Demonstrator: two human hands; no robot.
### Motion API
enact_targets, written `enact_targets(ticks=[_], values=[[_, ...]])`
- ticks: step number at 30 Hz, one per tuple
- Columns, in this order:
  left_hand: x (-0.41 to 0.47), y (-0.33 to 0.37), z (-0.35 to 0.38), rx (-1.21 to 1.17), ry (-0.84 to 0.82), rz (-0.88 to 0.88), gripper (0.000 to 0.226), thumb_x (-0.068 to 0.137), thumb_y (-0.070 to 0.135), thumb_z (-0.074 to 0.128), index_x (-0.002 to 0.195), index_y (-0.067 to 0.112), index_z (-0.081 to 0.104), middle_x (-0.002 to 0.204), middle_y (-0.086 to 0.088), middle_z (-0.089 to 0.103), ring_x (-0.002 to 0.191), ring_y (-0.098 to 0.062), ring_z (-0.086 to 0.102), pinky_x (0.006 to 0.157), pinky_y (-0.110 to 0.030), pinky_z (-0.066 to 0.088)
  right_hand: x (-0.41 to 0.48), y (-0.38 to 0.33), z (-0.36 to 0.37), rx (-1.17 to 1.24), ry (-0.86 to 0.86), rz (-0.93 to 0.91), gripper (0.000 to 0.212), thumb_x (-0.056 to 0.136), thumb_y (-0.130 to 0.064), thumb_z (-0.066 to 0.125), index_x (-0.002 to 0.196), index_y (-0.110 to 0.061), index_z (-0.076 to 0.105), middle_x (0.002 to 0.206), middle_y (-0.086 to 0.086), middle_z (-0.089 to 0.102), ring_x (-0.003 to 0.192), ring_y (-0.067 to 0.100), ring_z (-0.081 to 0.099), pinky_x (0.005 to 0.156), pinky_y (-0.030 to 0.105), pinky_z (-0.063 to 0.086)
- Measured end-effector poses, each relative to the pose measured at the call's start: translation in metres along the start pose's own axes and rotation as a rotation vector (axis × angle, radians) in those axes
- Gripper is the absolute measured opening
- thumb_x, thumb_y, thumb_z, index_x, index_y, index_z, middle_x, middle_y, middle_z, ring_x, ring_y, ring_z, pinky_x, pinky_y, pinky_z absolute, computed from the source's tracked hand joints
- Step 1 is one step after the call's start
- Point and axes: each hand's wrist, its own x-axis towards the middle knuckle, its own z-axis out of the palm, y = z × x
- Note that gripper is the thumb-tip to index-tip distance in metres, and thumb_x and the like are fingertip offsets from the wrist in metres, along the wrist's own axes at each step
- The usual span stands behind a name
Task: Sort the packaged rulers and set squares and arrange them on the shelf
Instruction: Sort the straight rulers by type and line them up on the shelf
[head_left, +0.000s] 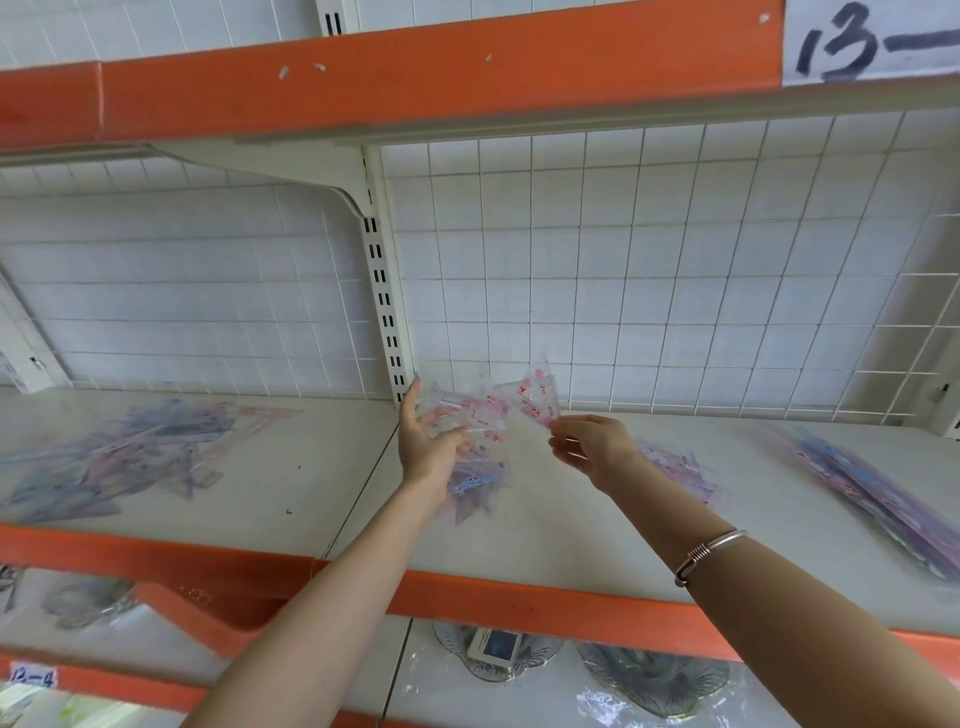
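Note:
My left hand holds a fan of clear packets of set squares, pink ones at the top and a blue one lower down. My right hand pinches the corner of a pink-printed set square packet that stands tilted against the fan. Both hands hover over the middle of the white shelf. A loose heap of mixed packets lies on the shelf at the left. A small pink pile lies behind my right wrist. A long stack of ruler packets lies at the right.
A white wire grid backs the shelf, with a slotted upright post in the middle. An orange shelf edge runs along the front, and another shelf hangs overhead. Glass dishes sit on the shelf below.

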Motion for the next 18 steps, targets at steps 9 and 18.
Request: enact_targets(ticks=[9,18], values=[[0.018,0.015,-0.042,-0.015,0.175,0.037,0.079,0.075,-0.022,0.062,0.138,0.024,0.047,0.136,-0.011,0.049,0.101,-0.028,0.064,0.050,-0.016,0.053,-0.006,0.015,0.028,-0.140,-0.097,0.027,0.015,0.077,0.010,0.069,0.087,0.003,0.061,0.071,0.015,0.061,0.059,0.020,0.058,0.052,0.023,0.056],[0.013,0.019,-0.048,-0.060,0.161,0.018,0.074,0.075,-0.020,0.066,0.134,0.021,0.049,0.135,-0.009,0.049,0.075,-0.013,0.065,0.051,-0.015,0.052,-0.014,0.026,0.048,-0.556,-0.214,-0.069,0.015,0.072,0.010,0.071,0.070,-0.002,0.063,0.065,0.014,0.062,0.046,0.015,0.058,0.046,0.021,0.050]])
